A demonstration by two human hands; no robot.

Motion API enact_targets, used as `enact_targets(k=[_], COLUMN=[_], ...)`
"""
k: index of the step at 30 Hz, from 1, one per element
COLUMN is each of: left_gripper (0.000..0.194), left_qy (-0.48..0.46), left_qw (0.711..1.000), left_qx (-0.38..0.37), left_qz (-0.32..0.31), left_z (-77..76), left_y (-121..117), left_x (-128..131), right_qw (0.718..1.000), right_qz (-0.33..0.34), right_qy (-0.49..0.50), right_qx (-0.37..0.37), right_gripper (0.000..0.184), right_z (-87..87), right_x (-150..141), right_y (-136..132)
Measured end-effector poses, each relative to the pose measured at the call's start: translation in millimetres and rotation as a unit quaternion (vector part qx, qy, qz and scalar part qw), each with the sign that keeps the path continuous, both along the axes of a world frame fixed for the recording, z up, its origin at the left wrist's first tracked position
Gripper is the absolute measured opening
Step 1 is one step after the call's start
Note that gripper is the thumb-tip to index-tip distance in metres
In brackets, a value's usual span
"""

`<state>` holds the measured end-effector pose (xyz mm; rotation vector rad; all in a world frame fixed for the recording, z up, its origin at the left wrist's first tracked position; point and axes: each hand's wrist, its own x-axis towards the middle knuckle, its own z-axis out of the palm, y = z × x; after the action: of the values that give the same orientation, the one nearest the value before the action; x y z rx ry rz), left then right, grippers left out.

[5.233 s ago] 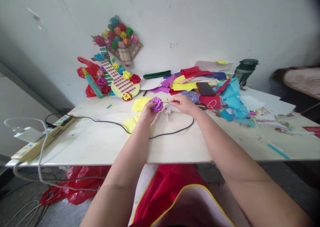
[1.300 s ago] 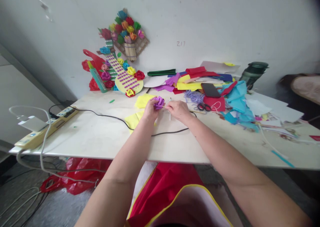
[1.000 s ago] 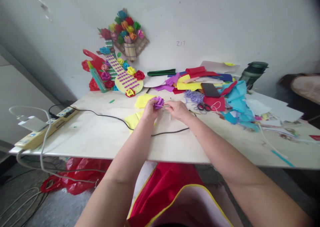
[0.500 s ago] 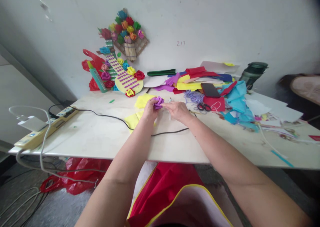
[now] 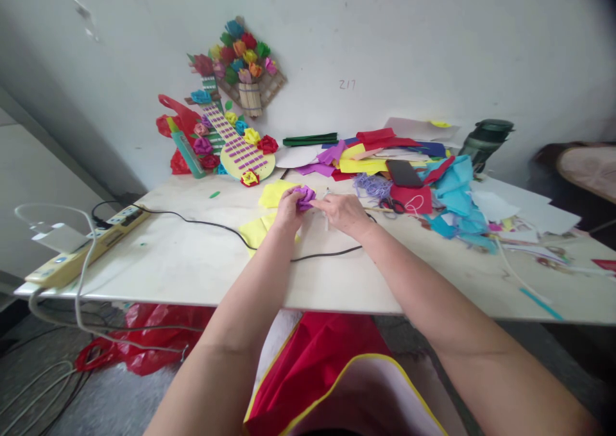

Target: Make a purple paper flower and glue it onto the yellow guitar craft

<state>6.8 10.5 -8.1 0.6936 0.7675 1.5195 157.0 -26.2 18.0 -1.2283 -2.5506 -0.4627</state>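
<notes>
A purple crepe-paper flower [image 5: 306, 197] with ruffled petals is gripped by my left hand [image 5: 289, 210], its fingers wrapped round the left side. My right hand [image 5: 344, 214] reaches in from the other side, fingers curled and the fingertips at the flower's right edge; the exact pinch is too small to make out. Two pieces of yellow paper [image 5: 274, 193] lie on the table beside and under my left hand. A pale, see-through item [image 5: 326, 221] shows just below my right fingers, mostly hidden.
A black cord [image 5: 212, 223] crosses the white table [image 5: 192, 263] beneath my arms. Scissors [image 5: 392, 206], purple shreds [image 5: 373, 186], a phone [image 5: 404, 174] and coloured paper [image 5: 366, 160] lie to the right. A flower-trimmed paper guitar [image 5: 245, 157], glue bottle [image 5: 187, 150] and power strip [image 5: 91, 247] are left.
The flower has turned slightly in my left hand, showing more of its petals. My right fingertips have shifted a little at its edge.
</notes>
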Motion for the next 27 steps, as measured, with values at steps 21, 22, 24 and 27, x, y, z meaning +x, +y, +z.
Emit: enact_targets(k=[21,22,24,27], left_gripper=[0.026,0.026,0.026,0.029], left_qy=[-0.042,-0.041,-0.04,-0.04], left_qw=[0.999,0.999,0.999,0.999], left_qx=[-0.01,-0.012,-0.017,-0.013], left_qz=[-0.021,-0.019,-0.012,-0.01], left_z=[-0.1,-0.1,-0.2,-0.8], left_y=[1.3,1.1,1.0,1.5], left_x=[-0.9,-0.9,-1.1,-1.5], right_qw=[0.999,0.999,0.999,0.999], right_qz=[0.023,0.021,0.02,0.02], right_qy=[0.024,0.024,0.024,0.027], right_qx=[0.024,0.02,0.016,0.014], right_gripper=[0.047,0.047,0.046,0.045], right_z=[-5.9,-6.0,-6.3,-6.8], right_x=[0.7,0.8,0.9,1.2], right_y=[4.0,4.2,4.6,4.9])
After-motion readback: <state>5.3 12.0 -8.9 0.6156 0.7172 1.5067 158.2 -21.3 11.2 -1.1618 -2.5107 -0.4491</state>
